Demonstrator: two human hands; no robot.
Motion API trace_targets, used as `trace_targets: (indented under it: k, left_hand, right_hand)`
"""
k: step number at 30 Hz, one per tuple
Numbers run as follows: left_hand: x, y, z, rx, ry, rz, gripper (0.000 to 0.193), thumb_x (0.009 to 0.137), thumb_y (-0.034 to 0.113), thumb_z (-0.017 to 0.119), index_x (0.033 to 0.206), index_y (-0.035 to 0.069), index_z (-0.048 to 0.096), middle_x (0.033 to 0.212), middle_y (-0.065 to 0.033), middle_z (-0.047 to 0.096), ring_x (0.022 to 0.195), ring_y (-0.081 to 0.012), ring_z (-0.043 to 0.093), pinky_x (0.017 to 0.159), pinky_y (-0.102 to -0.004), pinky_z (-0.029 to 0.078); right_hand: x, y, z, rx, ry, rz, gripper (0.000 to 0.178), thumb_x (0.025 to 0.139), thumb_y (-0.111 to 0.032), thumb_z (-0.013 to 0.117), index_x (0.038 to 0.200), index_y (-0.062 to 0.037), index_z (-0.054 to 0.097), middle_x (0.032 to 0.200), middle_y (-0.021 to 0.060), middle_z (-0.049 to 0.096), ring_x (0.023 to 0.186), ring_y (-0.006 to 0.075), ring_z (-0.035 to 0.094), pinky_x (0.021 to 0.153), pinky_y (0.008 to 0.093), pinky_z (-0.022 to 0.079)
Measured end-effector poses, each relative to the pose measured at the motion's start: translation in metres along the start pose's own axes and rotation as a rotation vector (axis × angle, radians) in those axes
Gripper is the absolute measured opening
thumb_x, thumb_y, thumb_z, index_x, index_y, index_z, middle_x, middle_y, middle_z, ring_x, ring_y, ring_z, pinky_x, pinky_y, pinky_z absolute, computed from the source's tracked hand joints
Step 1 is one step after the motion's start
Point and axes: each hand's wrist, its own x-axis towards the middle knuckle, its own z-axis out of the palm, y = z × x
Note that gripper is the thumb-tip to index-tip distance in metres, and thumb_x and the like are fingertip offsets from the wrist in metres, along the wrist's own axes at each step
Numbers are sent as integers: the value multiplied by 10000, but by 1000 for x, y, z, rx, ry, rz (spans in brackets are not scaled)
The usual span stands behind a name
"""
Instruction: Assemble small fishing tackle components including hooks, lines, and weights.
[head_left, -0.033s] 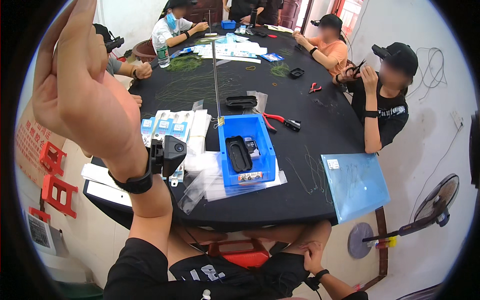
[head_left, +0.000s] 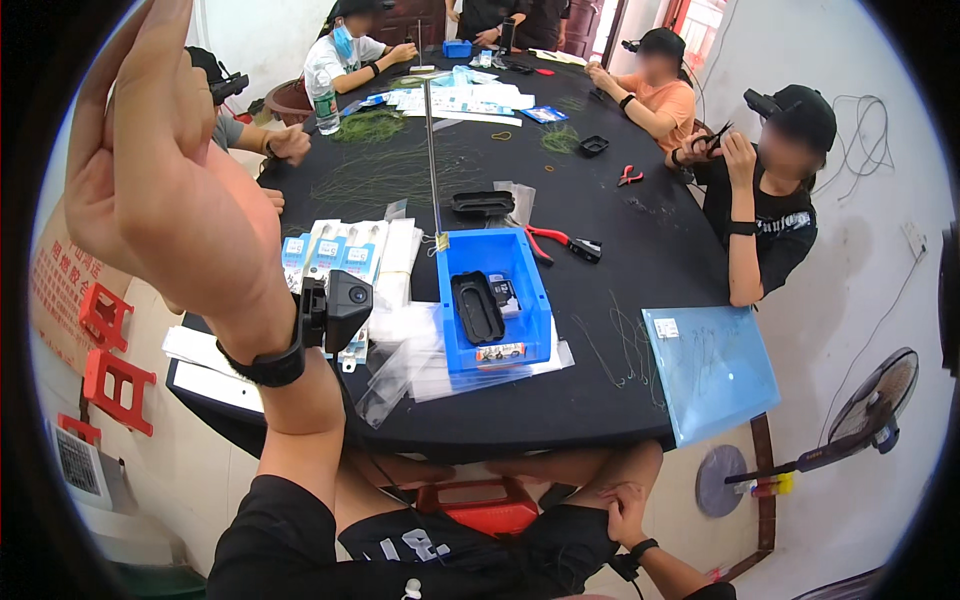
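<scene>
Our left hand (head_left: 170, 190) raised high, our right hand (head_left: 627, 512) resting on our thigh (head_left: 632, 466).
The left stands up from its wrist close to the lens, fingers partly bent and running out of view, so we cannot tell what it grips; the right lies loosely spread, holding nothing we can see. On the table (head_left: 600, 405), the blue folder (head_left: 715, 385) bears a small white sticker, the blue bin (head_left: 495, 255) a printed label at its near end, the packaged cards (head_left: 345, 250) blue-and-white print.

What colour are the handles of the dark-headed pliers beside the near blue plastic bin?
The slim, curved handles are red; the head view shows them best.
</scene>
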Motion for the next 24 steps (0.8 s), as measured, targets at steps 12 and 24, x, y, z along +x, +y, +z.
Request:
trace_targets:
  k: [12,24]
  left_hand:
    - [2,-4,-6,21,-37,52,303,1047,44,570,1261,-118,710,621,59,355,555,-43,270,571,-262,193]
    - [3,-7,-11,-159,-159,-209,358,1076,106,530,1328,-95,686,647,50,318,579,-62,277,584,-272,191]
  right_hand:
    - [-1,3,1,4,-23,6,215,786,-125,535,830,-40,729,890,125,747,913,326,638,999,440,401]
    - [-2,3,1,1,-21,-15,213,798,-118,536,825,-46,734,896,117,754,901,320,647,1002,437,400]
